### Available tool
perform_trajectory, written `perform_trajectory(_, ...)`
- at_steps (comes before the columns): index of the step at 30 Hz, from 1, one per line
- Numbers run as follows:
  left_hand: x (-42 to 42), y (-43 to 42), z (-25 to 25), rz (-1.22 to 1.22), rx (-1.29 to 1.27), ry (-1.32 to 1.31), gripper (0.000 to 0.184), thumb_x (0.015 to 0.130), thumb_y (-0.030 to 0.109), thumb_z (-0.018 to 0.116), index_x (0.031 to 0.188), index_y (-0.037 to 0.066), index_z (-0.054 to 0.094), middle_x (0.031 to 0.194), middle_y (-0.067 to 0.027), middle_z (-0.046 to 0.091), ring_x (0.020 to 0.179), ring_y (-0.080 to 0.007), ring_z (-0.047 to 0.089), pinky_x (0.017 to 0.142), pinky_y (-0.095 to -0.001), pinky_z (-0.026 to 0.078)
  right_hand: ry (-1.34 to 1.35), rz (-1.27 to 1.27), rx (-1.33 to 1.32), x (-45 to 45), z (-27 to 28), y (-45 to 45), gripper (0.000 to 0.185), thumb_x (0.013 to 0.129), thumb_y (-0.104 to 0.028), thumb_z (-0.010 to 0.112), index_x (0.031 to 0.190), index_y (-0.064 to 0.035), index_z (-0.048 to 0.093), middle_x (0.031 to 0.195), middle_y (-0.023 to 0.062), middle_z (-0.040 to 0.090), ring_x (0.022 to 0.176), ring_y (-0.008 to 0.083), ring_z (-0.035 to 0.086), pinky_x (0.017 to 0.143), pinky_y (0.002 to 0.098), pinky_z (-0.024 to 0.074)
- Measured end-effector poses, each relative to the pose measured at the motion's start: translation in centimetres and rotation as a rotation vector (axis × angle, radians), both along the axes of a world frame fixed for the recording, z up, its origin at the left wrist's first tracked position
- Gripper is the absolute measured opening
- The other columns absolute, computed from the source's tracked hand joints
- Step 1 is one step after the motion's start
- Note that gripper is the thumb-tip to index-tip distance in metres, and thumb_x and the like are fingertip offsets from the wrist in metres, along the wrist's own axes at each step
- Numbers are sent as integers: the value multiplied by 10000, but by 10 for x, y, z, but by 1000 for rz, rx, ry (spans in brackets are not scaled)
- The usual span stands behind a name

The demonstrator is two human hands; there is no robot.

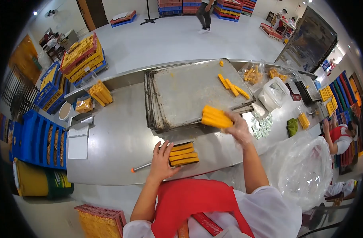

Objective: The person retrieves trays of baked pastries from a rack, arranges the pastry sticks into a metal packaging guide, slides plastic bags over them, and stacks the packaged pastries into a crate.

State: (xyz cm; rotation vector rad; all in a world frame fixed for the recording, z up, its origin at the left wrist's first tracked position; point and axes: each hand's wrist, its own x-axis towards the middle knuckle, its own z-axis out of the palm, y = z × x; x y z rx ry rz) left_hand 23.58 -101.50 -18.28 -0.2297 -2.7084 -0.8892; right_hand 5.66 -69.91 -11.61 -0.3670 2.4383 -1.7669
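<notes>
My right hand [240, 129], in a clear plastic glove, is closed around a bundle of yellow bread sticks [215, 117], raised over the front right edge of the baking trays [197, 95]. My left hand [161, 162] lies with its fingers apart against the left end of a small holder with dark sides [184, 143]. Yellow sticks [182, 154] sit in rows in this holder on the steel table. Left of that hand is a thin metal rod with an orange tip [133, 170]. Several loose yellow sticks [229, 85] rest on the top tray.
A white tub [273, 94], small packets [262, 126] and a green cloth [292, 127] are at the right. Clear plastic bags [304, 166] bulge over the front right edge. Bagged sticks [101, 93] and a notepad [78, 141] lie left. Another person [342, 137] works at far right.
</notes>
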Motion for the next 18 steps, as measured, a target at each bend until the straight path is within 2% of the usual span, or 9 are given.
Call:
perform_trajectory(1,0,0,0,1,6,0,1008,544,315,880,1426,79,455,1468,-186,425,1347,-486,332,1123,-560,342,-216,113,-313,20,19,-3,716,624,-40,795,1298,76,582,1393,157,559,1256,273,561,1079,389,453)
perform_trajectory(3,-1,0,-1,-2,12,14,1018,546,322,884,1430,72,447,1456,-197,435,1342,-493,337,1124,-563,338,-441,387,-462,31,2,6,792,622,-88,845,1338,84,553,1404,176,547,1283,273,546,1106,391,427)
perform_trajectory(4,-1,0,0,-3,5,26,1018,546,322,884,1430,72,447,1456,-197,435,1342,-493,337,1124,-563,338,-446,540,-495,44,6,-6,815,641,-204,824,1376,27,556,1427,149,524,1262,266,543,1111,353,404)
perform_trajectory(5,-1,0,1,-11,8,12,1021,546,325,886,1431,69,445,1455,-199,435,1343,-492,338,1127,-559,335,-585,604,-494,44,-20,-3,826,633,-216,835,1373,27,561,1417,150,525,1294,265,516,1124,356,387)
perform_trajectory(9,-3,-3,-2,-42,17,0,1061,539,336,886,1446,49,416,1456,-207,429,1361,-480,324,1141,-546,321,-518,653,-289,52,-68,-35,809,616,-172,816,1370,-5,574,1425,155,500,1311,287,498,1125,345,383)
perform_trajectory(11,-4,-5,-4,-65,33,15,1096,530,335,884,1458,31,389,1458,-208,426,1376,-478,308,1143,-541,320,26,615,160,50,-79,-45,788,622,-170,805,1368,-46,583,1447,189,479,1328,346,473,1139,380,366)
perform_trajectory(15,-6,-4,-7,-106,36,37,1127,547,309,888,1503,91,334,1515,-204,360,1371,-481,308,1145,-541,317,151,543,197,68,-105,-68,819,685,-281,787,1435,-98,515,1493,233,411,1407,411,355,1186,463,280)
perform_trajectory(17,-6,2,-11,-69,83,91,1180,538,285,895,1533,144,279,1566,-224,253,1390,-490,285,1145,-542,314,294,447,-14,81,-118,-93,875,750,-418,739,1506,-128,409,1540,254,334,1467,429,235,1206,525,201)
perform_trajectory(18,-3,5,-15,-93,87,71,1180,538,285,895,1533,144,279,1566,-224,253,1390,-490,285,1145,-542,314,274,422,-13,90,-116,-101,875,750,-418,739,1506,-128,409,1540,254,334,1467,429,235,1206,525,201)
